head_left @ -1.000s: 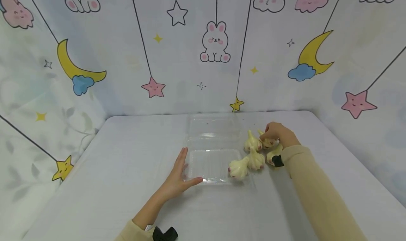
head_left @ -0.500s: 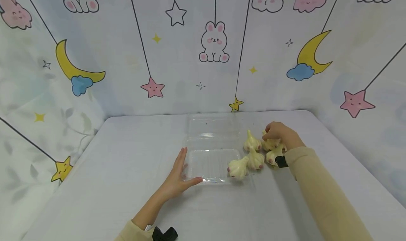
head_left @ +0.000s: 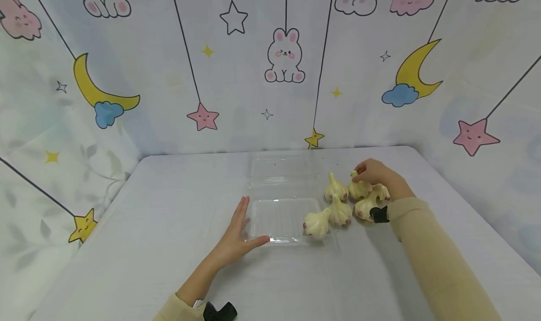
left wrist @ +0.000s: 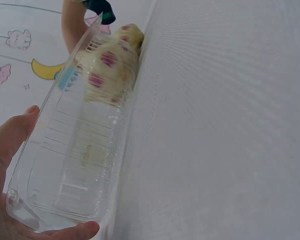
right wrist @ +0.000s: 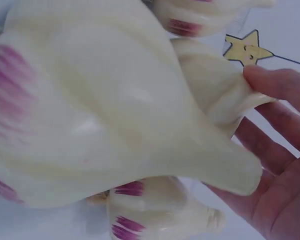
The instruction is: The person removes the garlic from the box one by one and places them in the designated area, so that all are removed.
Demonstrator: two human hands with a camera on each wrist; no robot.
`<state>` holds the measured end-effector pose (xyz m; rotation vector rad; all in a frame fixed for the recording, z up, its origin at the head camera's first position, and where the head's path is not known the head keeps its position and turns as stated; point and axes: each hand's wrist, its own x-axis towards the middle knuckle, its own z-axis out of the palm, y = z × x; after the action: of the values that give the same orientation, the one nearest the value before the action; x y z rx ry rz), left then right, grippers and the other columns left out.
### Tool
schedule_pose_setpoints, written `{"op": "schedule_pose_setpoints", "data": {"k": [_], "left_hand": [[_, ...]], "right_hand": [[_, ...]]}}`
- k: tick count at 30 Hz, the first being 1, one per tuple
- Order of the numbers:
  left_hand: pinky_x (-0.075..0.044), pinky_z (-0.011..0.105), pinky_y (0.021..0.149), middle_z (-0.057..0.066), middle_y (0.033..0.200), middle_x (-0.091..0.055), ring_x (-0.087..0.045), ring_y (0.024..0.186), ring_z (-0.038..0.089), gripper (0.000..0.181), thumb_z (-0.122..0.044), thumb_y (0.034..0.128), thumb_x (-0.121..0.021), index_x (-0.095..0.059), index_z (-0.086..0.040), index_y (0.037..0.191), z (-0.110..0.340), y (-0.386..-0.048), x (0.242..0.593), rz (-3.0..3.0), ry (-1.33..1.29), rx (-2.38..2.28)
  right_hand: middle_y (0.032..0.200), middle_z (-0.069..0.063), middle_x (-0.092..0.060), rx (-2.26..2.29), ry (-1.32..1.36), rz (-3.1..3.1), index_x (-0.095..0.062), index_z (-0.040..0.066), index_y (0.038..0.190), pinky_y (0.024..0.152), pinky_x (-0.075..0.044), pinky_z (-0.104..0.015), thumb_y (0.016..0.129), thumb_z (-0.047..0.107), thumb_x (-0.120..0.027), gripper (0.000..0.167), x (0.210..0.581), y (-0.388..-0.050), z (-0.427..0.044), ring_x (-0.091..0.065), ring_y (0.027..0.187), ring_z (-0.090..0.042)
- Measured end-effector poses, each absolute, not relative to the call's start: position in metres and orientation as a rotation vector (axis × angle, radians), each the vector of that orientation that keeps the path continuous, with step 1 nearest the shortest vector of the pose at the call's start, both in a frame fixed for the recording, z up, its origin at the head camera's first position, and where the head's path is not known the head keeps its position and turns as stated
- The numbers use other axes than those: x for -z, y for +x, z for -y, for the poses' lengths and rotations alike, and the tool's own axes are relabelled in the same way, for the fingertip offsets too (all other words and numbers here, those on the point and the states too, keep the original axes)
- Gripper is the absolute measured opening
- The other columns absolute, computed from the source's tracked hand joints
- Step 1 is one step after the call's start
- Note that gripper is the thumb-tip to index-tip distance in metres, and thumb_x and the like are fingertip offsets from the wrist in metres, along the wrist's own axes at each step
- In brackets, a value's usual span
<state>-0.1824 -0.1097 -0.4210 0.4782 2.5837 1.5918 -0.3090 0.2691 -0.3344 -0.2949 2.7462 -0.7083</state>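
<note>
In the head view, a clear plastic box [head_left: 283, 220] lies with its lid [head_left: 283, 166] folded back. My left hand [head_left: 232, 241] rests against the box's left side and near corner, fingers straight and thumb spread along the front edge. To the right, my right hand [head_left: 378, 175] pinches the stem of a garlic bulb [head_left: 359, 189] between thumb and fingers; the right wrist view shows the thumb [right wrist: 270, 82] on that stem. Another garlic bulb [right wrist: 105, 100] fills that view's foreground. A garlic bulb [head_left: 318, 224] touches or overlaps the box's right edge.
More garlic bulbs lie close around the right hand: one bulb [head_left: 336, 189] behind, one bulb [head_left: 340, 211] in front, and one bulb [head_left: 367, 207] near the wrist. A patterned cloth backdrop [head_left: 236, 86] stands behind the white table [head_left: 190, 185].
My right hand has shifted slightly right and back, uncovering more of the garlic bulbs beneath it. The pinched bulb's stem has moved a little rightward. The left hand and box stay still.
</note>
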Motion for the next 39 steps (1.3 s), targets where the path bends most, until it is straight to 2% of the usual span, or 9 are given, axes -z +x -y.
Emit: {"op": "schedule_pose_setpoints", "data": {"k": [2,7,14,16,23,30,39], "left_hand": [[-0.035,0.053,0.098,0.011,0.152,0.005,-0.027,0.131,0.039,0.106,-0.020,0.0746,-0.077,-0.001,-0.017,0.148,0.110,-0.183,0.422,-2.581,0.488,-1.600],[-0.033,0.054,0.098,0.018,0.151,0.004,-0.025,0.130,0.043,0.103,-0.015,0.0754,-0.076,-0.003,-0.007,0.147,0.107,-0.173,0.401,-2.562,0.473,-1.613],[-0.035,0.056,0.096,0.017,0.151,0.004,-0.027,0.129,0.045,0.101,-0.015,0.0763,-0.075,-0.003,-0.008,0.147,0.106,-0.169,0.396,-2.550,0.471,-1.618],[-0.034,0.057,0.096,0.020,0.151,0.003,-0.026,0.128,0.047,0.099,-0.013,0.0768,-0.074,-0.004,-0.004,0.147,0.104,-0.164,0.386,-2.536,0.470,-1.623],[-0.034,0.056,0.096,0.020,0.150,0.004,-0.024,0.129,0.046,0.101,-0.017,0.0766,-0.075,-0.003,-0.004,0.147,0.105,-0.164,0.385,-2.535,0.471,-1.616],[-0.032,0.056,0.098,0.020,0.150,0.004,-0.021,0.131,0.045,0.101,-0.016,0.0768,-0.074,-0.003,-0.004,0.147,0.104,-0.164,0.386,-2.537,0.479,-1.618],[-0.031,0.054,0.100,0.017,0.151,0.002,-0.022,0.131,0.043,0.099,-0.016,0.0764,-0.075,-0.006,-0.004,0.147,0.104,-0.162,0.382,-2.540,0.464,-1.627]], "right_hand": [[0.121,-0.037,-0.045,0.756,-0.293,-2.736,-0.043,-0.018,0.123,0.084,-0.047,-0.049,0.089,0.018,-0.056,0.051,0.336,-0.309,-0.273,-0.047,0.107,-0.048],[0.120,-0.035,-0.047,0.793,-0.295,-2.715,-0.043,-0.016,0.123,0.083,-0.047,-0.047,0.090,0.022,-0.056,0.052,0.341,-0.308,-0.278,-0.050,0.104,-0.045],[0.118,-0.033,-0.051,0.797,-0.309,-2.724,-0.047,-0.013,0.122,0.088,-0.043,-0.051,0.090,0.022,-0.056,0.048,0.350,-0.311,-0.281,-0.046,0.109,-0.046],[0.117,-0.032,-0.052,0.789,-0.316,-2.734,-0.047,-0.013,0.121,0.087,-0.044,-0.050,0.090,0.022,-0.056,0.047,0.351,-0.312,-0.281,-0.048,0.107,-0.046],[0.119,-0.033,-0.050,0.800,-0.297,-2.748,-0.048,-0.011,0.122,0.079,-0.049,-0.044,0.090,0.024,-0.056,0.048,0.351,-0.312,-0.281,-0.051,0.104,-0.043],[0.118,-0.030,-0.053,0.808,-0.323,-2.883,-0.048,-0.006,0.124,0.087,-0.041,-0.056,0.090,0.030,-0.057,0.050,0.344,-0.306,-0.284,-0.047,0.109,-0.046],[0.123,-0.029,-0.049,1.027,-0.277,-3.010,-0.040,-0.003,0.132,0.091,-0.040,-0.055,0.089,0.037,-0.058,0.061,0.342,-0.286,-0.286,-0.046,0.113,-0.044]]}}
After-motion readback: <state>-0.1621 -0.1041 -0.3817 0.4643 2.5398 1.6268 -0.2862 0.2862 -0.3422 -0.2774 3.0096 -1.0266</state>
